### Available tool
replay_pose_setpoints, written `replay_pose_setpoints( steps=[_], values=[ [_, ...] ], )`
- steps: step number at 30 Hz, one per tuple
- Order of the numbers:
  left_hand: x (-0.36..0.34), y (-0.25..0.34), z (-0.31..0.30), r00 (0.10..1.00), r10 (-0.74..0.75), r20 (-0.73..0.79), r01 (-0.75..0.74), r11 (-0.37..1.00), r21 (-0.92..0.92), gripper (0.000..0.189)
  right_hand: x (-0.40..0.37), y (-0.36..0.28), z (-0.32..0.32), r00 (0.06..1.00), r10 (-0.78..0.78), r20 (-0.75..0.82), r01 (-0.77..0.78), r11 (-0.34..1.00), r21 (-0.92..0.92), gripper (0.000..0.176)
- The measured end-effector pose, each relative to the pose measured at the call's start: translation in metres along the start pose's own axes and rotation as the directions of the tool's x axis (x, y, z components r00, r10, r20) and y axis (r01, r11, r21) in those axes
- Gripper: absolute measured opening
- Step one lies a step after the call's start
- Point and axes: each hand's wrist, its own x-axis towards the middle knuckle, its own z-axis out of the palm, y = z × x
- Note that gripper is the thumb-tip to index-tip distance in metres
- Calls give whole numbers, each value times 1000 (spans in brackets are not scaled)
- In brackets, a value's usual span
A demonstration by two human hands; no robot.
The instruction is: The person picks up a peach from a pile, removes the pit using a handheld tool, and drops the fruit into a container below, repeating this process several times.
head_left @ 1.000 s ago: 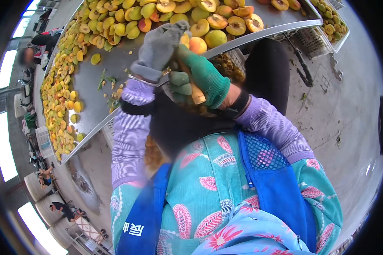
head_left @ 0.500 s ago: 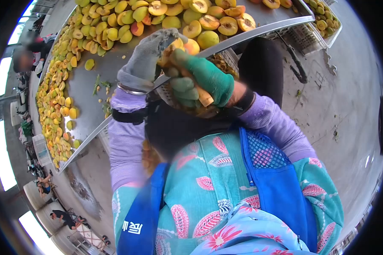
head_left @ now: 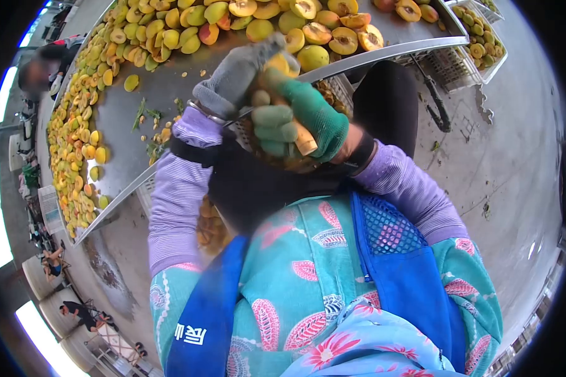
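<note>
My left hand (head_left: 239, 75), in a grey glove, is closed around a yellow fruit (head_left: 278, 64) at the metal table's near edge. My right hand (head_left: 305, 116), in a green glove, grips a tool with a pale wooden handle (head_left: 305, 141). The handle's end sticks out below the fist, while the working end is hidden between the hands. Both hands are close together, the right one just below and beside the fruit. Beyond them lie several halved yellow-green fruits (head_left: 344, 41), some showing cut faces. Below the hands, a container is partly hidden by them.
The metal table (head_left: 116, 135) carries heaped fruit along its far and left sides, plus leaf sprigs (head_left: 154, 147). A fruit-filled crate (head_left: 487, 66) stands at upper right beside a dark curved bar (head_left: 438, 103). Other people (head_left: 78, 312) are at the left.
My left hand has turned and shifted slightly right with the fruit, which shows nearer the right hand's thumb. The right hand keeps its grip. The view has shifted a little.
</note>
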Motion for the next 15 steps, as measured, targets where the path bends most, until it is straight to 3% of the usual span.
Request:
replay_pose_setpoints(
  steps=[1,5,9,10,11,12,13,15],
  values=[
    [-5,3,3,998,24,61,-9,970,-244,36,1,3,6,996,-72,61,66,993,94,38],
    [-28,-38,-12,960,36,-279,-130,935,-329,39,13,4,-6,972,-59,228,30,991,129,42],
    [-97,-74,-26,807,44,-588,-299,890,-343,41,-17,6,10,996,84,43,-79,992,-103,45],
    [-135,-67,-45,769,89,-633,-342,894,-290,39,-23,5,6,987,133,-91,-146,977,-156,44],
    [-162,-95,-96,677,96,-730,26,988,154,37,-27,3,0,962,161,-220,-206,958,-201,44],
    [-179,-125,-135,589,171,-790,441,751,491,35,-28,8,-7,919,178,-352,-269,936,-229,43],
    [-174,-107,-118,584,253,-771,435,705,560,33,-11,15,-21,822,245,-514,-283,959,6,41],
    [-133,-55,-86,568,441,-695,386,603,699,31,-15,17,-10,903,172,-393,-264,945,-193,40]
  ],
)
